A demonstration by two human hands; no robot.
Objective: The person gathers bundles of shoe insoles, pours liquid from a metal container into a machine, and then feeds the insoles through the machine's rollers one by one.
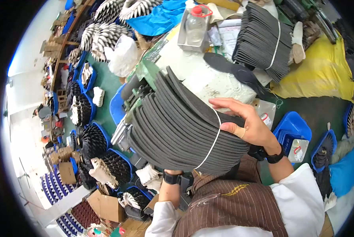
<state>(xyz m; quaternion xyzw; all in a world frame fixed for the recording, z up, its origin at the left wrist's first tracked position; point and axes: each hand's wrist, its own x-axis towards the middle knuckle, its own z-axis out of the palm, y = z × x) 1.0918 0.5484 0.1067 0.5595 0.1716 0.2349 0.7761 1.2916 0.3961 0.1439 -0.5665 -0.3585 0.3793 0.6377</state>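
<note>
A thick bundle of dark grey shoe soles [177, 130], fanned into a curve and bound with a white band [210, 152], fills the middle of the view before my body. My right hand [248, 122] grips its right end, with the thumb beside the band and the fingers stretched over the top soles. Under the bundle's near side, only a sliver of my left hand [173, 172] shows above the watch; its fingers are hidden. Beyond lies a single black sole [236, 72] on the pale worktable [192, 73]. Another banded bundle of dark grey soles [262, 43] rests at the far right.
A clear bottle with a red cap [196, 24] stands in a grey bin on the table. Yellow sheeting [323, 73] covers the far right. Blue tubs [293, 128] stand at right, and more blue tubs with soles line the left floor. Metal machine parts [123, 132] sit just left of the bundle.
</note>
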